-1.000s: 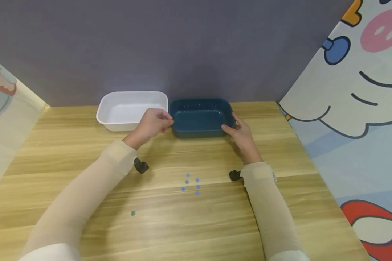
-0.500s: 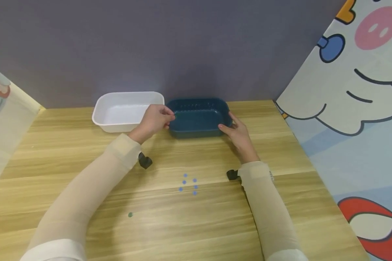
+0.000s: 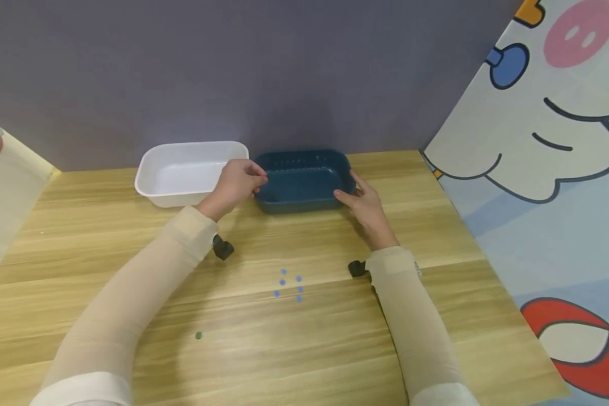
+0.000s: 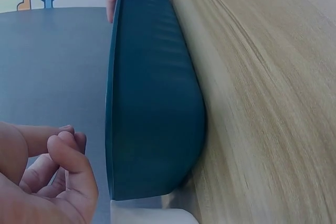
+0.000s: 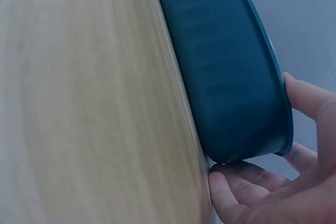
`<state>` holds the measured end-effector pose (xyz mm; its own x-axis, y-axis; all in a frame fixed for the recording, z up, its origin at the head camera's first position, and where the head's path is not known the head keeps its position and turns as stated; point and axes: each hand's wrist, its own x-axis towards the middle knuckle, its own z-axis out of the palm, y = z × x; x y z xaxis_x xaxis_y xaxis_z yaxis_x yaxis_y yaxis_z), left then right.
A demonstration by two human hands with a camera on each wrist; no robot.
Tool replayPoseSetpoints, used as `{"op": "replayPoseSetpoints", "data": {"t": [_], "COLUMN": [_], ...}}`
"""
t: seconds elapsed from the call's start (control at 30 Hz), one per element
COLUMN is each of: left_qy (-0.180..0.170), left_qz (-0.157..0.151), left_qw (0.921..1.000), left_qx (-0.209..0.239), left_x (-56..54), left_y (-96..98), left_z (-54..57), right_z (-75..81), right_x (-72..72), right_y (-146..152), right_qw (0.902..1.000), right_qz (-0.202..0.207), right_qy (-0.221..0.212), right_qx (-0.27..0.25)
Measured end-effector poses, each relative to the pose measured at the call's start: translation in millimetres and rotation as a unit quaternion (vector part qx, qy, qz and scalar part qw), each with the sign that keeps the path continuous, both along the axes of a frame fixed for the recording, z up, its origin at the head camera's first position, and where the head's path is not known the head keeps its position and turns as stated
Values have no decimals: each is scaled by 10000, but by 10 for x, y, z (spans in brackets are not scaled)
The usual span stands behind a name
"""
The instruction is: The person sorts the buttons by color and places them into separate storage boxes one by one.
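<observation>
A dark teal basin stands on the wooden table against the grey backdrop. My right hand grips its right end; the thumb lies at the rim and the other fingers reach around the outer wall, seen close in the right wrist view. My left hand hovers at the basin's left end, slightly above the rim and apart from it. Its thumb and forefinger pinch together, with a faint green speck at the tips, too small to make out well. A white basin stands to the left, partly behind the left hand.
Several small blue dots lie mid-table, in two short rows. One green dot lies nearer the front left. The grey backdrop rises directly behind the basins. A cartoon-printed panel bounds the right side.
My left hand has moved slightly up and inward over the teal basin's left end, still pinched. The right hand keeps its grip. The head view has shifted a little.
</observation>
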<state>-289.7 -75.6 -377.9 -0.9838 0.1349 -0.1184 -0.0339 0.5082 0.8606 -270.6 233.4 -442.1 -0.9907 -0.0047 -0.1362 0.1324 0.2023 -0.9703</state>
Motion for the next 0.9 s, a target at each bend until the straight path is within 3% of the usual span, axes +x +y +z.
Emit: {"op": "replayPoseSetpoints", "data": {"t": [0.33,0.47,0.7,0.9], "left_qy": [68,104,369,414], "left_qz": [-19,-168,-830,-858], "left_qw": [9999,9996,9924,9900], "left_qx": [-97,-200,-836,-1041], "left_x": [43,113,438,706], "left_y": [5,-8,-265,-514], "left_z": [29,40,-6,-91], "right_z": [10,1,-17,-30], "right_x": [-19,-11,-14,-66], "right_y": [10,24,15,30], "right_qw": [9999,10000,10000,9998], "right_qz": [47,5,-9,12], "right_qy": [15,27,-50,-37], "right_qx": [94,77,63,184]}}
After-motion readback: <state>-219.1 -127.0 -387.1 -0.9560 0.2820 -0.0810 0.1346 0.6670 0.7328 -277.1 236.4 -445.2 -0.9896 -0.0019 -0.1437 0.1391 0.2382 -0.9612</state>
